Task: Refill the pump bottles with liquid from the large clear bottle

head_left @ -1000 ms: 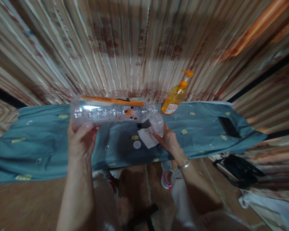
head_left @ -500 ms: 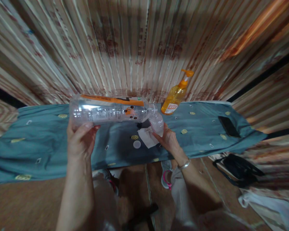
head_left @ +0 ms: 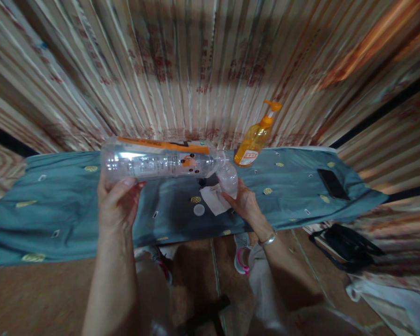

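Observation:
A large clear plastic bottle (head_left: 154, 161) with an orange-and-white label lies level in the air, its neck to the right. My left hand (head_left: 117, 200) is wrapped round its base end from below. My right hand (head_left: 243, 200) grips a small clear plastic cup (head_left: 227, 178), tilted, with its mouth against the bottle's neck. Whether liquid runs between them I cannot tell. Below the cup, a white tissue (head_left: 214, 199) rests on the cloth, and a round white cap (head_left: 199, 210) sits left of it.
An orange pump bottle (head_left: 252, 142) stands behind the cup on a teal patterned cloth (head_left: 175, 210) covering the table. A black phone (head_left: 333, 184) lies at the right. Pleated curtains (head_left: 196, 70) hang behind. On the floor at right is a black bag (head_left: 348, 245).

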